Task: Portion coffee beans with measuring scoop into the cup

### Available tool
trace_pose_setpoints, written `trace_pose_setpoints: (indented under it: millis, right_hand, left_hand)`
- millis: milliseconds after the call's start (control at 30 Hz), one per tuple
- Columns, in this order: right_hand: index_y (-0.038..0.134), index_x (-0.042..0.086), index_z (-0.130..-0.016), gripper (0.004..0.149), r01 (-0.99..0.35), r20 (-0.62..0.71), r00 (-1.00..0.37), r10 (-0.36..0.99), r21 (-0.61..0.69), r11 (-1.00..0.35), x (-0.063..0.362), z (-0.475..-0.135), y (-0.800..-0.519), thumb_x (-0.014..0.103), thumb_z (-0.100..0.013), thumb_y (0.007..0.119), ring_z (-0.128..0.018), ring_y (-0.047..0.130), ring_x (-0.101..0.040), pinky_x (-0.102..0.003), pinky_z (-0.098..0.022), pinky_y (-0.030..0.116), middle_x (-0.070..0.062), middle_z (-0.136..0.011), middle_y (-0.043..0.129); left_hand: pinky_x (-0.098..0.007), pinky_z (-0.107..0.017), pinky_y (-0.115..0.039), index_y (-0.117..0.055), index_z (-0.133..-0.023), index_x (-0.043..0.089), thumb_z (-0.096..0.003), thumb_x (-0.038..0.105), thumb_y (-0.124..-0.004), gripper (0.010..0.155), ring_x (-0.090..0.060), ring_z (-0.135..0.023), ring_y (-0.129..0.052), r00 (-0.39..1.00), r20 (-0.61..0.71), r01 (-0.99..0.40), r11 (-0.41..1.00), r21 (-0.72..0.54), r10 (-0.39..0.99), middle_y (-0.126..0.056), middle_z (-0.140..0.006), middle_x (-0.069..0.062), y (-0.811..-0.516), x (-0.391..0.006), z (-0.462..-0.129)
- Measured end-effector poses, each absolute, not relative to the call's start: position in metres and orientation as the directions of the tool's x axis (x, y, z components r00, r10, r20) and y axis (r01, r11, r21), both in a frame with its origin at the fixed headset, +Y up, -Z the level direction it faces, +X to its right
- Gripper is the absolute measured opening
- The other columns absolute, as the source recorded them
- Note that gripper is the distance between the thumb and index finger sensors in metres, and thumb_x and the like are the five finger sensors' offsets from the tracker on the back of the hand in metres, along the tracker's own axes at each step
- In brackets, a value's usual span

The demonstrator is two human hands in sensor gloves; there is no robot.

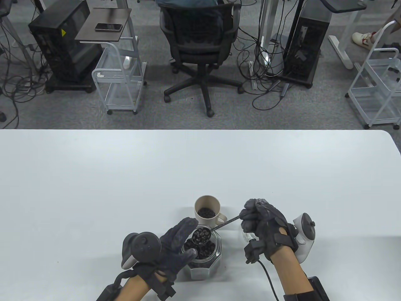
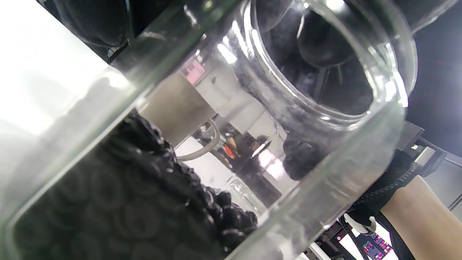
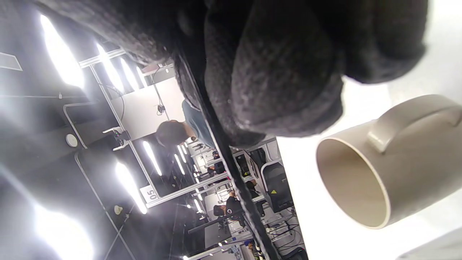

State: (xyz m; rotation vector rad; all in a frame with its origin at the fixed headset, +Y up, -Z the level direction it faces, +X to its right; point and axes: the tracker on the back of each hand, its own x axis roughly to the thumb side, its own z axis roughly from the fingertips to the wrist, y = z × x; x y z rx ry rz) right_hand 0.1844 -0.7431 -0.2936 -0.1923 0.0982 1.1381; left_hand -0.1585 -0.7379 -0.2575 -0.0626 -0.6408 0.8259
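Right hand [image 1: 266, 230] curled tight round the far end of the scoop [image 1: 201, 235] handle, fingers folded over it, tracker out on the back of the hand. Handle running down and left from that fist, bowl heaped with beans [image 1: 202, 234] and hanging right over the mouth of the jar [image 1: 203, 252]. Left hand [image 1: 174, 246] wrapped round the jar from the left, fingers spread along the far side of the glass, thumb hooked over the near rim. Jar standing upright on the table [image 1: 125, 188], clear and faceted, dark beans heaped inside. From the left wrist, glass wall [image 2: 325, 187] filling the view, beans piled against it low on the left, round neck up top with the dark underside of the scoop bowl [image 2: 321, 43] seen through it. Cup [image 1: 206, 211] just beyond the jar, beige, upright, handle turned right, a layer of beans already in the bottom. Scoop bowl just short of the cup, between cup and left fingers, handle crossing in front of the cup handle. From the right wrist, gloved fingers [image 3: 285, 79] bunched at the top, thin dark handle [image 3: 231, 169] slanting down out of them, cup [image 3: 382, 162] close by on the right, open mouth facing the camera, contents not visible from there.
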Motion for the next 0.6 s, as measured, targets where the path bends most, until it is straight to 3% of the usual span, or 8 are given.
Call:
trace_pose_setpoints:
  millis: [333, 600]
  right_hand:
    - [0.082, 0.007, -0.081, 0.04, -0.846, -0.11, 0.519, 0.848, -0.213, 0.49, 0.191, -0.286, -0.737, 0.037, -0.055, 0.073, -0.034, 0.104, -0.033, -0.048, -0.033, 0.083, -0.022, -0.062, 0.094]
    - [0.078, 0.007, -0.085, 0.042, -0.832, -0.071, 0.515, 0.854, -0.281, 0.478, 0.199, -0.285, -0.737, 0.035, -0.055, 0.073, -0.044, 0.104, -0.037, -0.05, -0.037, 0.083, -0.024, -0.068, 0.091]
  left_hand:
    - [-0.068, -0.067, -0.058, -0.039, -0.113, 0.026, -0.0426, 0.075, -0.059, 0.088, -0.052, -0.101, -0.068, 0.502, 0.506, -0.665, 0.687, -0.293, 0.701, -0.047, -0.118, -0.015, -0.738, -0.159, -0.257]
    - [-0.068, -0.066, -0.058, -0.039, -0.113, 0.026, -0.0428, 0.075, -0.059, 0.088, -0.052, -0.101, -0.068, 0.502, 0.506, -0.665, 0.687, -0.293, 0.701, -0.047, -0.118, -0.015, -0.738, -0.159, -0.257]
